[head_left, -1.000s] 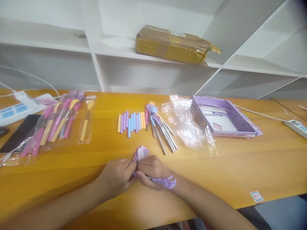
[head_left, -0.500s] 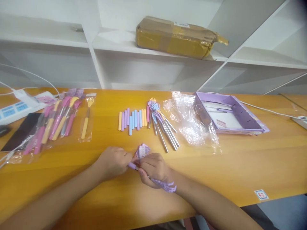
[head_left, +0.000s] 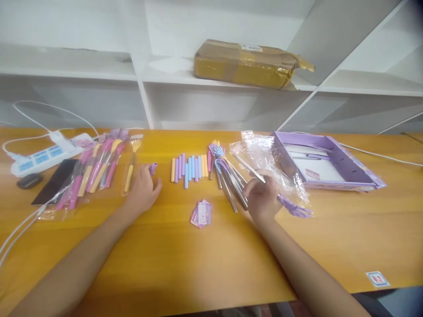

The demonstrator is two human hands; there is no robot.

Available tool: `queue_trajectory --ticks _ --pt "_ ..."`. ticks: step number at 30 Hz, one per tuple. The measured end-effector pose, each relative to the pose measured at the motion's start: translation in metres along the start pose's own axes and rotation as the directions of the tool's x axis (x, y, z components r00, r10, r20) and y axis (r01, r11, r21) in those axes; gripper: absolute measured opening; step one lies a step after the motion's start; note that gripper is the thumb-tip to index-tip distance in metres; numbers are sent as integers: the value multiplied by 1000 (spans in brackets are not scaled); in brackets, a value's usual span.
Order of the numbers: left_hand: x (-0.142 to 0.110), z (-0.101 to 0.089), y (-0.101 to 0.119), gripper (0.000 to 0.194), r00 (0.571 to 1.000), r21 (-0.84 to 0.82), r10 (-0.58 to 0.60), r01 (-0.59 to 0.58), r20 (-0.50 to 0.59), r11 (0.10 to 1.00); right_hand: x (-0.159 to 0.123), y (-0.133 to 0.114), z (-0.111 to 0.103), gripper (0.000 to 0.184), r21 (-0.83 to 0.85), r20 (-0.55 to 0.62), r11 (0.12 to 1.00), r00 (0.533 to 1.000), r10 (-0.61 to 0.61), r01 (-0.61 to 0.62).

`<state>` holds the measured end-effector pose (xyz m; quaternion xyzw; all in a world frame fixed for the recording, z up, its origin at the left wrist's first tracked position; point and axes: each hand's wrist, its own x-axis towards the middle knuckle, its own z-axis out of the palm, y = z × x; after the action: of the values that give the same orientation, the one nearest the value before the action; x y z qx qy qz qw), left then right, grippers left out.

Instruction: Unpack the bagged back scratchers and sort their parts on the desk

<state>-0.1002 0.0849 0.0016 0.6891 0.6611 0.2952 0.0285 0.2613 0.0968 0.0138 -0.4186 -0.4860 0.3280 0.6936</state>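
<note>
My left hand [head_left: 142,190] rests on the yellow table with a small purple sleeve [head_left: 153,168] pinched at its fingertips, left of a row of pastel sleeves [head_left: 191,167]. My right hand [head_left: 261,197] grips a metal back scratcher [head_left: 271,190] whose purple claw end points right and whose bare rod points up-left. It hovers beside a pile of metal scratchers with coloured claws [head_left: 225,172]. A small pink and purple tag [head_left: 201,214] lies on the table between my hands.
Bagged pink and yellow scratchers [head_left: 95,171] lie at the left by a white power strip [head_left: 46,156] and a dark flat object [head_left: 54,186]. Crumpled clear plastic [head_left: 264,154] and an open purple box [head_left: 325,167] sit at the right. A brown parcel [head_left: 247,64] is on the white shelf.
My hands were together over the tag at the table front. Now they have parted: the left carries the purple sleeve left, the right carries the scratcher right, and the tag lies alone.
</note>
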Motion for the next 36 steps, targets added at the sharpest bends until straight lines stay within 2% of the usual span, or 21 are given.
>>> queue_trajectory --ticks 1,3,8,11,14,16,19,22,26,28,32,36 --pt "-2 5 4 52 1000 -28 20 -20 5 999 6 2 1 42 72 -86 997 996 17 -11" --pt "-5 12 7 62 998 -62 52 -50 27 997 14 6 2 37 169 -161 985 985 60 -33" --pt "-7 18 -3 76 997 -87 75 -75 -6 993 18 12 7 38 260 -144 962 982 119 -78" --pt "-8 21 -9 66 997 -88 79 -78 9 993 17 14 9 38 195 -194 979 976 98 -60" --pt "-7 21 -9 41 994 -17 110 -110 15 994 14 13 8 35 -10 -234 999 972 35 -39" --pt "-6 19 -6 32 988 84 148 -151 43 985 12 11 6 35 -165 -188 986 982 7 -39" --pt "-5 14 -3 29 980 150 171 -185 101 971 9 8 4 32 -348 -38 937 999 -19 4" --pt "-4 11 -1 30 980 77 161 -171 115 982 11 8 1 28 -477 90 878 996 -1 44" --pt "-5 9 1 36 964 0 197 -200 178 980 21 15 -8 19 -657 229 739 973 9 148" --pt "-5 8 2 38 958 4 207 -213 200 977 25 19 -13 19 -705 302 682 953 38 196" --pt "-5 6 5 39 948 29 232 -244 219 969 29 22 -18 35 -751 412 596 907 90 283" --pt "-4 3 6 39 934 -6 252 -259 252 966 27 21 -18 30 -823 432 448 897 95 349"
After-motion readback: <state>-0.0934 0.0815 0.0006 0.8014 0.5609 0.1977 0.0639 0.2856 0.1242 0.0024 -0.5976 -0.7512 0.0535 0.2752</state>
